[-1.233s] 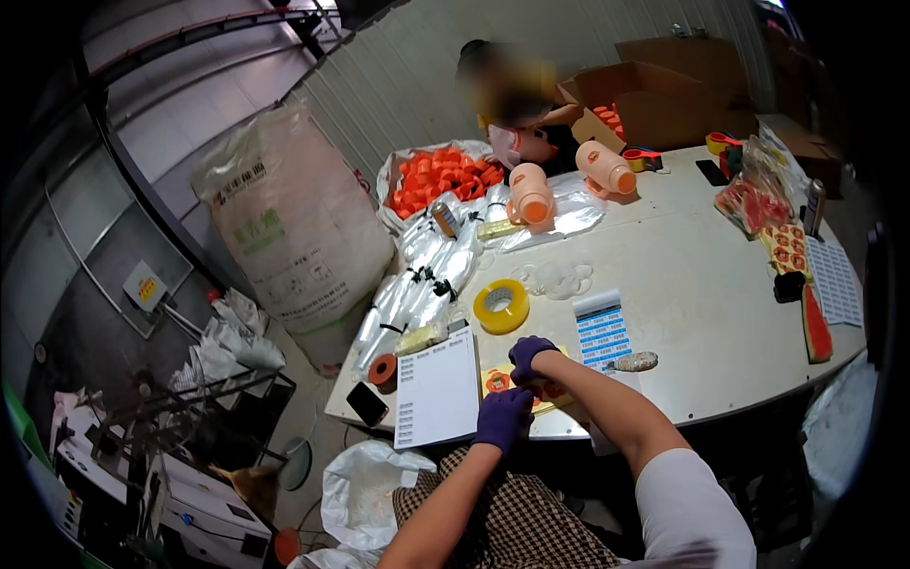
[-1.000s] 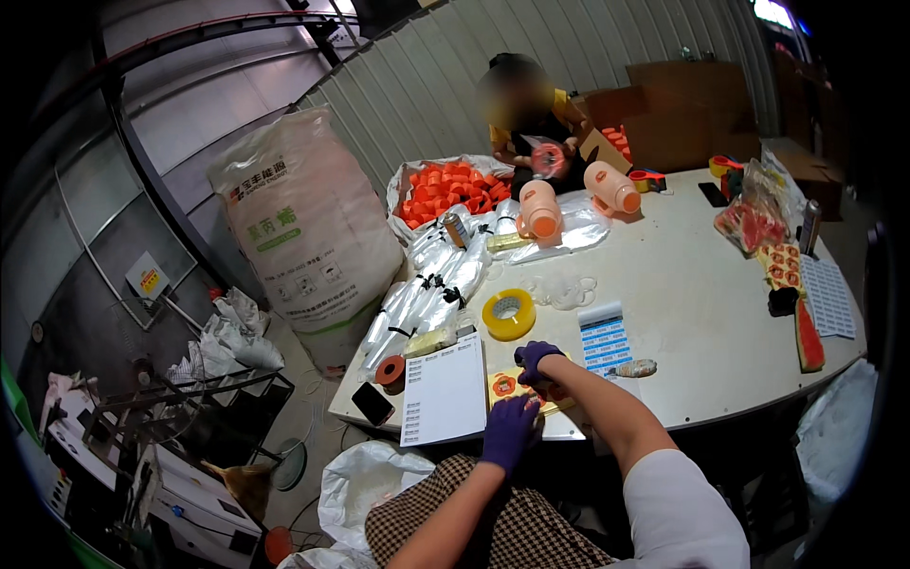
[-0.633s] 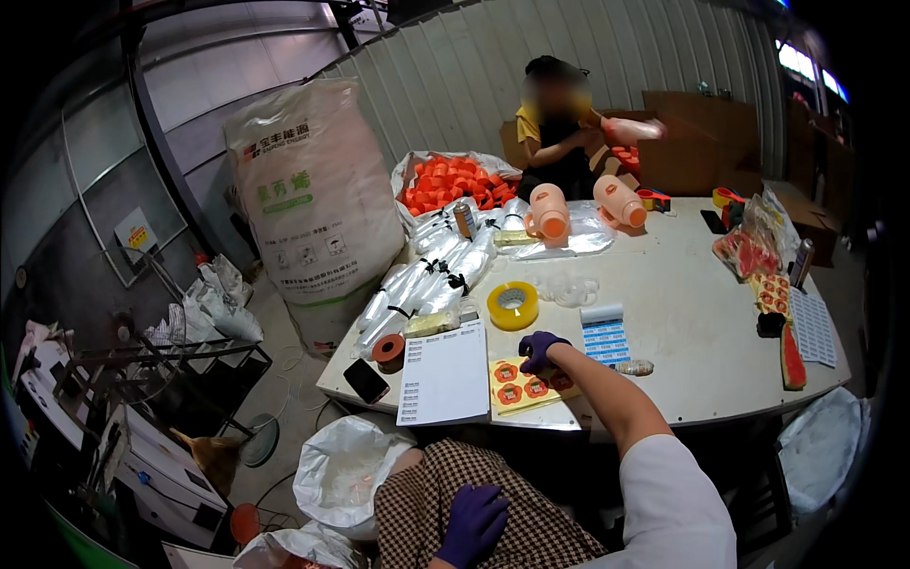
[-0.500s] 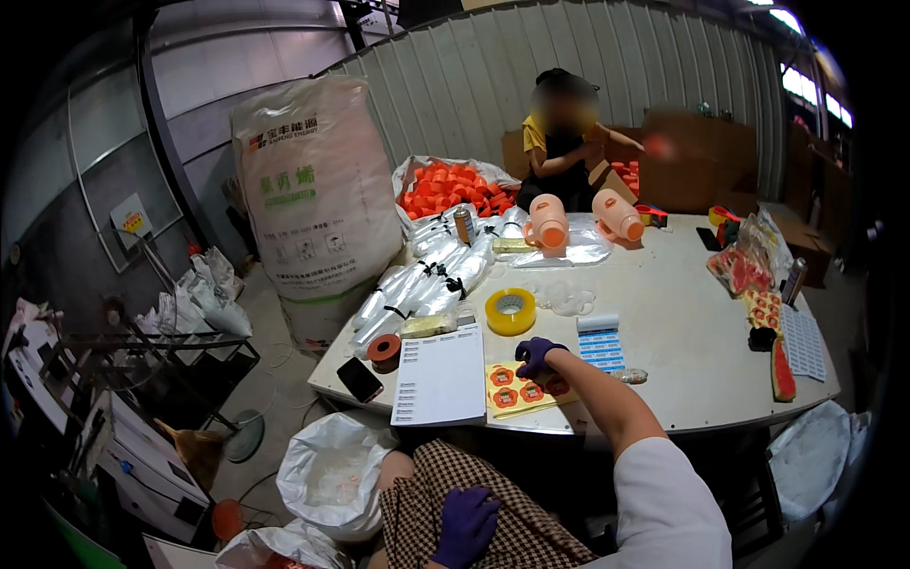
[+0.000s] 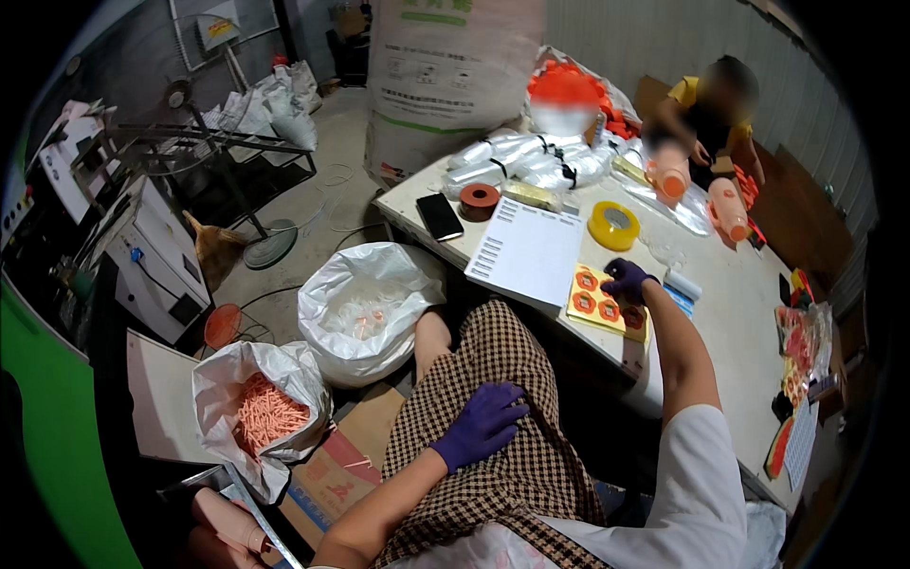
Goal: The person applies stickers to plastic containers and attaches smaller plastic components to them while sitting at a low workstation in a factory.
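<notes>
My left hand (image 5: 482, 425), in a purple glove, lies over the brown-checked cloth on my lap, fingers stretched out and holding nothing. At the table's near edge my right hand (image 5: 627, 281), also gloved, is on the upper right corner of a yellow sheet of red-orange stickers (image 5: 585, 305). Its fingers are curled down, and whatever they may pinch is hidden. A white pad of printed sheets (image 5: 531, 251) lies just left of the stickers. Beyond them sits a yellow tape roll (image 5: 598, 229). A roll of blue-and-white labels (image 5: 684, 284) lies right of my right hand, partly covered by my forearm.
Peach jugs (image 5: 671, 180) stand before a person (image 5: 709, 119) across the table. A phone (image 5: 439, 217), a red-brown roll (image 5: 479, 202) and clear plastic bundles (image 5: 531, 161) occupy its left end. Left of my legs are a white sack (image 5: 365, 351) and another with peach pieces (image 5: 270, 412).
My view has turned left and down, showing more sacks and floor. Both hands keep about the same places on lap and sheet. The person opposite has drawn the outstretched arm in.
</notes>
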Action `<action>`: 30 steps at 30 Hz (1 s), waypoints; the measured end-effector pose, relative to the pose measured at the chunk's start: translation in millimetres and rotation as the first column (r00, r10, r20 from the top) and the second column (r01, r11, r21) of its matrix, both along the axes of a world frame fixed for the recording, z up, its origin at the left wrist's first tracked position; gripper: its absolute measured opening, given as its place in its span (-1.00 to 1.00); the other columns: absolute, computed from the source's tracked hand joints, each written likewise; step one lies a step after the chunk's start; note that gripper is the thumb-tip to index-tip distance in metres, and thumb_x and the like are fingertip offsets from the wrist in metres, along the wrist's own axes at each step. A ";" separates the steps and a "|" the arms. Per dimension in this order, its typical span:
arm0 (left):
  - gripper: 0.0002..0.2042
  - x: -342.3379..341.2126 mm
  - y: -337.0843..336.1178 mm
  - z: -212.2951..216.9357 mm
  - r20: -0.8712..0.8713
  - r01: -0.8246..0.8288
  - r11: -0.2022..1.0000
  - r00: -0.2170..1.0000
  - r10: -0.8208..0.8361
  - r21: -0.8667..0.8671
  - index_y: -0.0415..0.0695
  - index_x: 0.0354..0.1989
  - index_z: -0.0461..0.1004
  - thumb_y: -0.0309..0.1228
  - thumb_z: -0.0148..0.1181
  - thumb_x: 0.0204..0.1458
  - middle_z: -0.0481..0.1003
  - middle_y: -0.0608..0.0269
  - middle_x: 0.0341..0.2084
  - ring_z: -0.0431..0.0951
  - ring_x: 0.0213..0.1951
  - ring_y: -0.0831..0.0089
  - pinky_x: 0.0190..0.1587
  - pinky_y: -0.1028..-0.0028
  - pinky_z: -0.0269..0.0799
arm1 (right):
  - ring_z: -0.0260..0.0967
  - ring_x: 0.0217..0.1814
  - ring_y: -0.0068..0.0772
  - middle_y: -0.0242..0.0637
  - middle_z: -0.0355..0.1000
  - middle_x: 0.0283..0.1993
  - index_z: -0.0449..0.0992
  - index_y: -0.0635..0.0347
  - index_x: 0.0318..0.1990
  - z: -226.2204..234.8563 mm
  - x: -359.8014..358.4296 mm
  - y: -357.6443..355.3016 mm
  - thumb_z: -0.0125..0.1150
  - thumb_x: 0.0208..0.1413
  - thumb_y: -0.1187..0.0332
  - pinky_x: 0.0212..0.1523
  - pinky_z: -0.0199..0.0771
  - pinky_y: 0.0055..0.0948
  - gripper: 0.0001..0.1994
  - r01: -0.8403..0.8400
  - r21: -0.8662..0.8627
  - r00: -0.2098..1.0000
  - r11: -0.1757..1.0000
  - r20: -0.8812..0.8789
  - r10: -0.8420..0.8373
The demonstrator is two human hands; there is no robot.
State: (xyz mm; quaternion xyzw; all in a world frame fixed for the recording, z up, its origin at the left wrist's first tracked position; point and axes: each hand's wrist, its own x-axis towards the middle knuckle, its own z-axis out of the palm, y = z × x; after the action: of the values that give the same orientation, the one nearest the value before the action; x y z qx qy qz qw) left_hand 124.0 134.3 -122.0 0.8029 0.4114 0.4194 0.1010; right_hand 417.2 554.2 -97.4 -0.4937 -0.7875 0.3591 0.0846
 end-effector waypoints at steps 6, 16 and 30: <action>-0.60 14.1 11.2 -10.5 0.050 0.063 0.981 0.996 -0.074 0.183 -0.06 0.13 0.50 -0.29 0.23 0.09 0.43 0.01 0.14 0.40 0.18 0.00 0.17 0.06 0.25 | 0.45 -0.24 -0.37 -0.16 0.53 -0.18 0.45 0.18 0.04 -0.7 42.2 15.9 0.66 -0.21 0.12 -0.19 0.56 -0.30 -0.33 0.014 0.146 0.996 0.989 0.081 -0.026; -0.64 20.0 -2.8 14.4 0.007 0.157 0.968 0.987 -0.161 0.195 -0.06 0.06 0.56 -0.31 0.26 0.06 0.50 0.10 0.09 0.48 0.11 0.11 0.13 0.14 0.32 | 0.46 0.12 -0.17 -0.20 0.44 0.20 0.40 -0.05 0.21 30.3 6.2 0.2 0.63 -0.33 -0.09 0.10 0.53 -0.17 -0.13 0.004 -0.053 0.978 0.999 0.207 0.007; -0.70 -4.4 17.7 -93.3 0.339 0.173 0.847 0.941 0.008 -0.502 -0.16 0.07 0.55 -0.40 0.27 0.17 0.51 0.06 0.07 0.51 0.14 0.27 0.18 0.33 0.40 | 0.47 0.10 -0.22 -0.15 0.46 0.14 0.38 0.09 0.24 29.7 14.7 -12.5 0.65 -0.30 -0.02 0.01 0.57 -0.21 -0.11 0.074 -0.067 0.971 0.995 0.233 -0.056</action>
State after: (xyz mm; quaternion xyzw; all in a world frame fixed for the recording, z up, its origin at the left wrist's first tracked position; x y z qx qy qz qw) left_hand 119.6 152.0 -215.3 0.6806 0.4519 0.4140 0.4014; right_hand 431.9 541.7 -67.6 -0.5605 -0.7612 0.3258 -0.0144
